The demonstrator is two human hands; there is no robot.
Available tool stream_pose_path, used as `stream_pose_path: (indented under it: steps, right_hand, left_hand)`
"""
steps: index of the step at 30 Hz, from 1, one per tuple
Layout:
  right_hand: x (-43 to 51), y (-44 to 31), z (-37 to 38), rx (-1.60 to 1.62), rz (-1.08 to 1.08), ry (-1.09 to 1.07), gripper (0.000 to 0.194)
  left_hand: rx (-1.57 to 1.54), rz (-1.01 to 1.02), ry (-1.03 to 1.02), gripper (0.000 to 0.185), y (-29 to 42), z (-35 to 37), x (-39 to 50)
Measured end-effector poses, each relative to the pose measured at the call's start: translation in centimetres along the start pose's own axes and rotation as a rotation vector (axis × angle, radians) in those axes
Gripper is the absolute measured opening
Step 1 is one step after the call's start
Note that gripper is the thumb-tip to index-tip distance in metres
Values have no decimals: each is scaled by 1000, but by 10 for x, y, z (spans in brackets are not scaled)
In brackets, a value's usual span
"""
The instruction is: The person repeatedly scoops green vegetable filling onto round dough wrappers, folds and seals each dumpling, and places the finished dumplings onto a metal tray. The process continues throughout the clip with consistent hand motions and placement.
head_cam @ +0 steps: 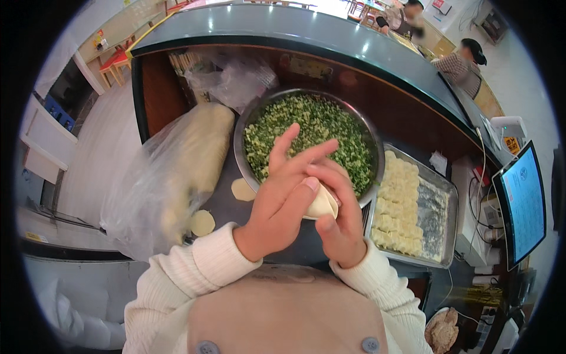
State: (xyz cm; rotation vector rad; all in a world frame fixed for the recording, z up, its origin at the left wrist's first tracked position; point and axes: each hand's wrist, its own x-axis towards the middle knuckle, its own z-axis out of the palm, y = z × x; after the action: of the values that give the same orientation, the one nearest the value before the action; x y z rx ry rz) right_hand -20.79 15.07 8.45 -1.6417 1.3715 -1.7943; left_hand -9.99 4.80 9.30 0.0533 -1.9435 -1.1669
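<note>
Between my two hands, in front of a steel bowl's near edge, is a folded dumpling [322, 206]. My left hand [283, 194] has its thumb on the dough, its other fingers spread above the bowl. My right hand [340, 208] curls around the dumpling's right side, thumb at its lower edge. The large steel bowl [379, 163] holds chopped green and yellow filling [309, 110]. Left of it, a stack of round dough wrappers [205, 141] lies in a clear plastic bag [137, 190]. Loose wrappers [203, 222] lie on the counter. On the right, a metal tray [452, 221] holds rows of dumplings [395, 203].
A raised dark counter ledge [265, 27] curves behind the bowl, with crumpled plastic [239, 79] beneath it. At the right stand a monitor [522, 203] and cables. Two people [464, 66] are beyond the ledge at upper right. A plate of brownish food [442, 329] sits lower right.
</note>
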Motion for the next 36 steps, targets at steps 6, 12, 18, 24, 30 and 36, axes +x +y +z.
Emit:
stream_pose_path:
  steps: [6, 12, 18, 24, 30, 36]
  right_hand:
    - [18, 1, -2, 292, 252, -97, 60]
    - [26, 3, 4, -10, -19, -54, 36]
    - [29, 9, 4, -142, -214, 10, 32]
    - [20, 14, 15, -156, -191, 98, 30]
    - [18, 8, 10, 13, -53, -86, 41]
    - [-3, 8, 9, 720, 549, 27, 61]
  left_hand:
    - [-97, 21, -8, 29, -3, 9, -3]
    - [-281, -82, 101, 33, 3, 15, -3]
    - [-148, -113, 129, 39, 9, 18, -2]
    - [-343, -305, 296, 36, 9, 34, -7]
    - [-407, -167, 169, 58, 2, 24, -6]
    - [258, 58, -81, 75, -21, 7, -12]
